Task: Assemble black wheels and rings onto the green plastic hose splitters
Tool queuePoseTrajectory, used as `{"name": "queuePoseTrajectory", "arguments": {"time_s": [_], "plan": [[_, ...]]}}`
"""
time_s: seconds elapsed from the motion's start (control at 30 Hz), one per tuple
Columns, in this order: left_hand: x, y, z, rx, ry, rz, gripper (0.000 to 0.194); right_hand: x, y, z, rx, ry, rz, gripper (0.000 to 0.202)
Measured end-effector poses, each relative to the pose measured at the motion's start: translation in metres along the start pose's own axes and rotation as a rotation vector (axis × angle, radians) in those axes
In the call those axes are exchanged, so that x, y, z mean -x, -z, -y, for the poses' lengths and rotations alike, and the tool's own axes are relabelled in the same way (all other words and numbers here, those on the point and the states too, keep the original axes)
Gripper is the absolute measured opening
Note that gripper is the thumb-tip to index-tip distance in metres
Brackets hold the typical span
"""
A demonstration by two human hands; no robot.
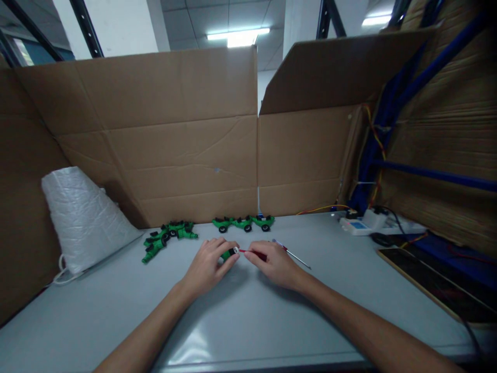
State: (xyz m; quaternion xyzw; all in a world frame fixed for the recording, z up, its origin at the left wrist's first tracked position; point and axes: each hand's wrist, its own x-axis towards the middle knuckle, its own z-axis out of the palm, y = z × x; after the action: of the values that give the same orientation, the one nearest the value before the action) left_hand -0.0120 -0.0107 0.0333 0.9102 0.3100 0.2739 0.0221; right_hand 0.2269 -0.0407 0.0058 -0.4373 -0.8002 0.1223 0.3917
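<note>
At frame centre, the left hand (pixel 212 263) grips a green part (pixel 225 255); the right hand (pixel 277 263) holds a red tool (pixel 243 251) pointing toward it. Three green vehicles (pixel 243 224) stand higher.

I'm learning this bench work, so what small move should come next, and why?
Perhaps the right hand should line up the slim red item with the white end of the green piece in the left hand: the two sit tip to end, though whether they touch is unclear.
</note>
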Motion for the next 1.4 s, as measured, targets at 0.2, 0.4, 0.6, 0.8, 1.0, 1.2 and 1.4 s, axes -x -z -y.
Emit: {"name": "queuePoseTrajectory", "arguments": {"time_s": [0.2, 0.4, 0.6, 0.8, 1.0, 1.2, 1.4], "plan": [[-0.001, 0.002, -0.005, -0.075, -0.04, 0.019, 0.03, 0.001, 0.002, 0.0, 0.157, -0.026, -0.019, 0.045], [-0.002, 0.002, -0.008, -0.146, -0.105, 0.06, 0.03, 0.002, -0.001, -0.002, 0.237, -0.047, -0.031, 0.055], [-0.003, 0.003, -0.008, -0.124, -0.092, 0.049, 0.03, 0.0, 0.009, -0.003, 0.369, -0.041, 0.005, 0.056], [-0.002, 0.003, 0.004, -0.074, 0.008, -0.009, 0.029, 0.0, 0.042, -0.014, 0.612, -0.073, 0.053, 0.056], [0.0, -0.001, 0.01, -0.055, 0.073, -0.077, 0.027, 0.004, 0.055, -0.032, 0.742, -0.195, 0.159, 0.056], [0.0, -0.002, 0.008, -0.03, 0.104, -0.085, 0.026, 0.003, 0.053, -0.034, 0.804, -0.161, 0.155, 0.066], [0.0, -0.003, 0.012, 0.015, 0.104, -0.068, 0.03, 0.002, 0.052, -0.027, 0.821, -0.166, 0.147, 0.069]]}}
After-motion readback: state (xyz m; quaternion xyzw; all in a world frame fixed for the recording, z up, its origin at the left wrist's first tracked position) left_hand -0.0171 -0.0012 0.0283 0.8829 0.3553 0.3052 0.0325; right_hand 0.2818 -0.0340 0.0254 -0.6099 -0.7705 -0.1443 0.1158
